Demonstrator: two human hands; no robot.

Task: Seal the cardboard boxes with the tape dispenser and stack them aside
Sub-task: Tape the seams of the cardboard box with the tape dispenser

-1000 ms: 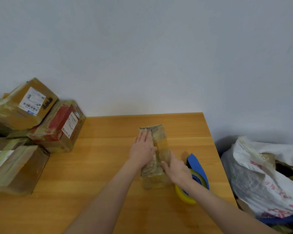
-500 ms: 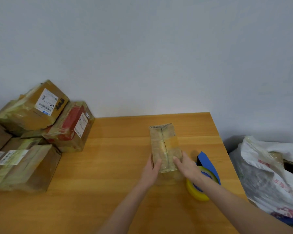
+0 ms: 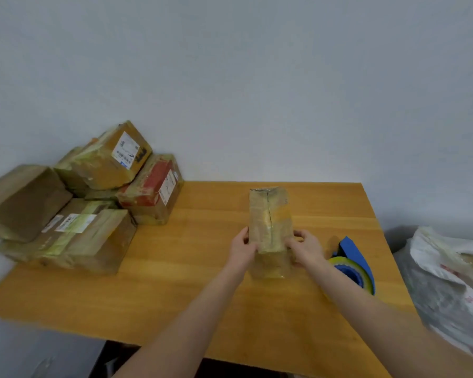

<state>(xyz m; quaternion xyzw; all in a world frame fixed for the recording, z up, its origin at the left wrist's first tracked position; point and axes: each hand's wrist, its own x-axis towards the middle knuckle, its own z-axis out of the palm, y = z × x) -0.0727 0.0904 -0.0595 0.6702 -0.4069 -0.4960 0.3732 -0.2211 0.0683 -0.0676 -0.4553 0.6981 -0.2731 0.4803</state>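
A long narrow cardboard box [image 3: 269,214], taped along its top seam, lies on the wooden table [image 3: 191,282] with its near end toward me. My left hand [image 3: 242,248] grips its left side and my right hand [image 3: 305,248] grips its right side, both at the near end. The blue tape dispenser [image 3: 352,264] with a yellow roll lies on the table just right of my right forearm.
A pile of several taped cardboard boxes [image 3: 88,203] fills the table's back left corner against the wall. A white plastic sack [image 3: 453,290] stands off the table's right edge. Bare table top lies between the pile and the box.
Both hands slid from the box's top down to its near end and now hold its two sides. The view has shifted, showing more of the pile on the left.
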